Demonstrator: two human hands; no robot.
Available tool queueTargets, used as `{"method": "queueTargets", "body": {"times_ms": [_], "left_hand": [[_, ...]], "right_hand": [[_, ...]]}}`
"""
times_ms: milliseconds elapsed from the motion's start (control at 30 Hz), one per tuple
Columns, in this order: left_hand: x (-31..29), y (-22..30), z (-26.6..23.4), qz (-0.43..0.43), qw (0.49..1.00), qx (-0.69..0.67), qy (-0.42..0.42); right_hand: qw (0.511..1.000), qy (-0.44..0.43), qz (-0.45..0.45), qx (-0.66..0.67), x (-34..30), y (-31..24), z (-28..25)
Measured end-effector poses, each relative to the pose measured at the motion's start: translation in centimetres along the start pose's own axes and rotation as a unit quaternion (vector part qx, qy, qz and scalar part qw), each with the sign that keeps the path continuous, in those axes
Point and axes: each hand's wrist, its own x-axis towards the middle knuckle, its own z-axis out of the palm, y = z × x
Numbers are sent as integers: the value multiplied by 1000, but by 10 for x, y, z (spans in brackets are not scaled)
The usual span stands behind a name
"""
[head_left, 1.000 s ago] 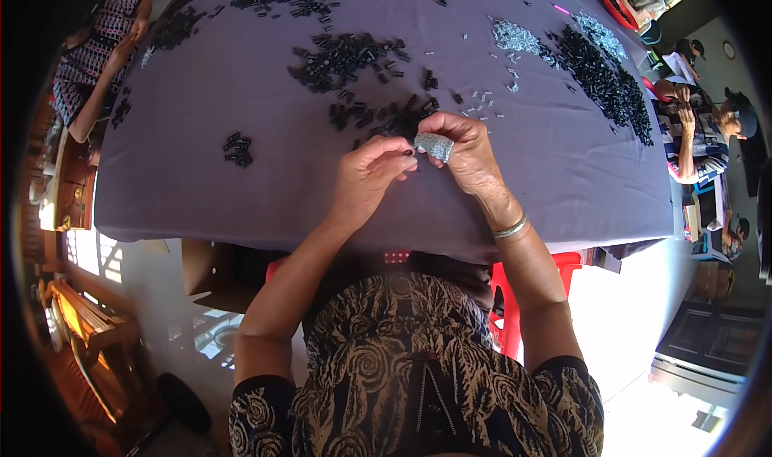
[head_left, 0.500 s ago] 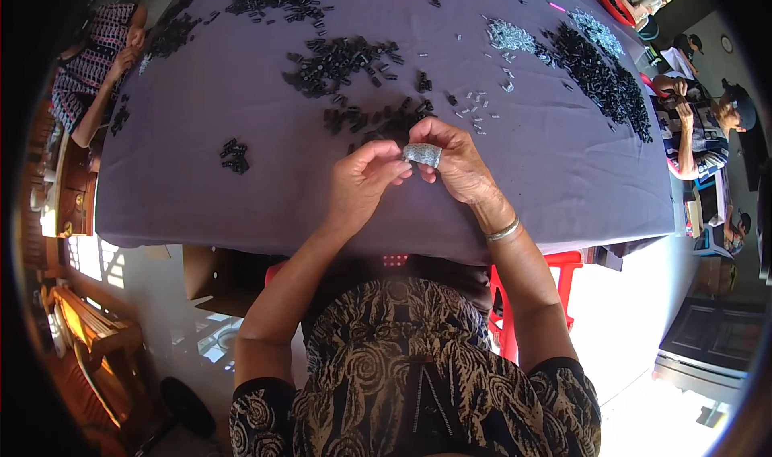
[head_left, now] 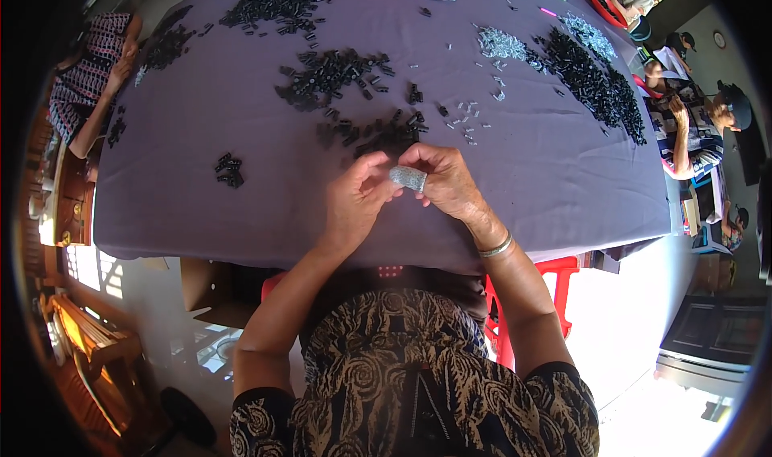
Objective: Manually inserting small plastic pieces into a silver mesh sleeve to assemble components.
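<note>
A short, silvery-grey, speckled tube-like piece (head_left: 408, 178) sits between my hands just above the near part of the table. Its exact kind is not clear. My right hand (head_left: 450, 185) grips its right end between thumb and fingers, the other fingers curled beneath. My left hand (head_left: 355, 200) is closed at the left end, thumb and fingers drawn together; whether a small part lies between these fingertips cannot be seen. Just beyond both hands lies a loose pile of small black cylindrical parts (head_left: 394, 129), partly hidden by them. Several tiny clear parts (head_left: 466, 121) are scattered to its right.
A purple-grey cloth (head_left: 547, 184) covers the table. More black parts (head_left: 331, 79) lie farther off, with a small cluster (head_left: 229, 170) at left. Beyond at right are a clear pile (head_left: 503, 44) and a long black pile (head_left: 591, 79). People sit at both sides.
Both hands have drawn slightly left and nearer to me with the silvery piece, which now tilts down to the right. The whole view has shifted a little.
</note>
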Motion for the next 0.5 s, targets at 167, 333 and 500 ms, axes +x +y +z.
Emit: {"method": "queueTargets", "body": {"times_ms": [167,333,500], "left_hand": [[-4,-2,-2,3,1000,2,1],[-4,-3,0,37,999,7,-11],[-2,2,-2,46,998,38,-29]], "right_hand": [[997,49,58,14,0,-2,5],[995,70,64,8,-2,-4,6],[995,84,49,1,-2,-3,7]]}}
